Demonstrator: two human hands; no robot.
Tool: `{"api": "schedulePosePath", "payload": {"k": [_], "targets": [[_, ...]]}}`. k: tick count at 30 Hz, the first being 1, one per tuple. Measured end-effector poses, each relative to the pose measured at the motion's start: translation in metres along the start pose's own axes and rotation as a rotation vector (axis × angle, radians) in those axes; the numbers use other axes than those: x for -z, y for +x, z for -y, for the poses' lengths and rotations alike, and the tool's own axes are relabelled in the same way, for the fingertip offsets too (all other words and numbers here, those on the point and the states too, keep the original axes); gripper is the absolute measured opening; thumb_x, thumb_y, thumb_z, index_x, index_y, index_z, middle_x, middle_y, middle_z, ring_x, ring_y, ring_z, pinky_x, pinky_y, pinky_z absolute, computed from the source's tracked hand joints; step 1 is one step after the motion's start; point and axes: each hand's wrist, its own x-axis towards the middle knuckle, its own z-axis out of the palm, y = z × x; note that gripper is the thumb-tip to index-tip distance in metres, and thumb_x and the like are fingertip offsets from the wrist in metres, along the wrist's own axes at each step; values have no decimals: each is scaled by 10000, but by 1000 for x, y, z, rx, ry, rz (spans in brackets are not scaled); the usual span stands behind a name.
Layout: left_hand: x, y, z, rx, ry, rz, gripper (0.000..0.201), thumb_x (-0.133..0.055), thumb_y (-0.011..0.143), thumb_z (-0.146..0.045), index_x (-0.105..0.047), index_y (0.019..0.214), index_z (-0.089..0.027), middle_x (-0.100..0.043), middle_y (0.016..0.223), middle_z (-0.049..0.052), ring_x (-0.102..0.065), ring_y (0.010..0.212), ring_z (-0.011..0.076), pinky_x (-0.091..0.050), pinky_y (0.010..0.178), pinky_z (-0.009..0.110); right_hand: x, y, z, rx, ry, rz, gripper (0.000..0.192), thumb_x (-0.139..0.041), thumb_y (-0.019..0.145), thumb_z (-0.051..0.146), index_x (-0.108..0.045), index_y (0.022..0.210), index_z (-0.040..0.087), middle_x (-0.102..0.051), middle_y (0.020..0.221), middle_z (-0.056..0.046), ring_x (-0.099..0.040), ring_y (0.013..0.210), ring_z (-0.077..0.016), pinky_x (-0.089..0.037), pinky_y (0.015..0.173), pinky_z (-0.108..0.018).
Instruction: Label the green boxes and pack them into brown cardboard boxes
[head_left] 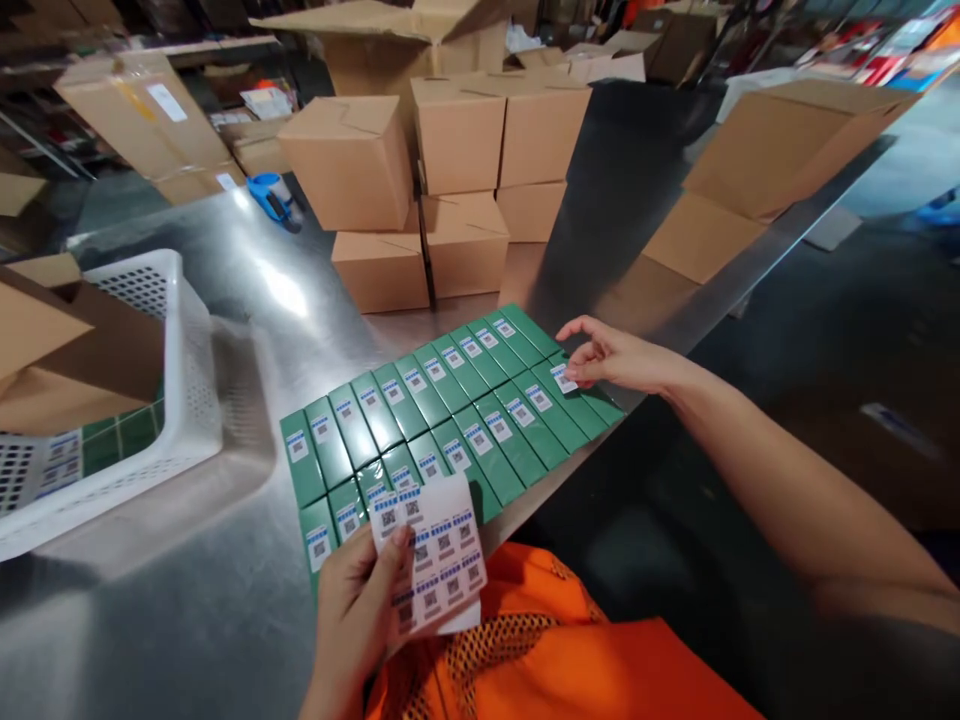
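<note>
The left hand (358,610) grips the label sheet (435,560) nearest the body; keep it flat and steady. Beyond it, the right hand (611,358) pinches a label (562,379) onto the far-right green box (581,400) on the counter (225,600); square it with its neighbours', then press flat.

My left hand (358,600) grips a white sheet of code stickers (435,560). My right hand (619,358) presses a small white sticker (562,379) onto a flat green cardboard box (581,395) on the steel table (225,600).

White QR sticker sheet (439,560) held upright; green labelled boxes (450,420) lie flat in two rows
</note>
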Motion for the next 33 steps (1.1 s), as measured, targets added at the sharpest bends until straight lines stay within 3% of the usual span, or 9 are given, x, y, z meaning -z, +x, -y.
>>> {"api": "schedulePosePath", "payload": {"k": [10, 16, 20, 23, 26, 29, 33], "targets": [[-3, -2, -9, -37, 18, -22, 477, -642, 832, -566, -570, 571, -174, -532, 580, 18, -484, 568, 151, -375, 499, 227, -7, 17, 3, -107, -149, 30, 603, -822, 608, 281, -372, 1010, 259, -611, 645, 58, -590, 618, -165, -466, 594, -282], [-1, 0, -5, -30, 29, 9, 474, -617, 854, -569, -598, 599, -170, -545, 604, 24, -488, 589, 155, -384, 522, 231, -1, 21, 4, -87, -644, -185, 529, -849, 583, 333, -475, 943, 235, -489, 593, 84, -484, 564, -143, -320, 514, -272], [-3, 0, -4, -48, 2, -9, 482, -613, 864, -550, -559, 573, -169, -513, 591, 10, -467, 574, 142, -368, 525, 231, -5, 16, 10, -25, -749, -237, 484, -862, 570, 334, -535, 909, 223, -461, 619, 84, -473, 567, -135, -309, 535, -276], [-5, 0, -8, -83, -35, -11, 486, -602, 871, -541, -548, 562, -169, -513, 597, 9, -469, 577, 141, -369, 530, 231, -41, 7, 18, 226, -605, -226, 398, -826, 656, 382, -613, 953, 224, -531, 701, 50, -510, 618, -140, -366, 584, -275], [-5, 1, -12, -113, -6, -8, 470, -583, 890, -524, -596, 582, -168, -556, 617, 20, -505, 601, 150, -391, 556, 235, -100, -5, 25, 460, -386, -27, 351, -762, 781, 464, -696, 1036, 231, -619, 889, -20, -586, 801, -173, -443, 692, -289], [-5, 1, -13, -118, 0, 12, 426, -568, 906, -506, -690, 673, -172, -633, 681, 38, -552, 641, 165, -421, 591, 243, -151, -10, 29, 579, -308, 163, 295, -772, 808, 382, -726, 1063, 242, -639, 979, -42, -602, 897, -190, -467, 764, -311], [-5, 3, -12, -126, 18, -23, 464, -576, 897, -537, -679, 639, -166, -606, 638, 28, -528, 603, 153, -407, 570, 240, -181, -8, 25, 738, -176, 157, 79, -760, 819, 224, -741, 892, 248, -630, 912, -23, -595, 914, -191, -470, 836, -347]]}}
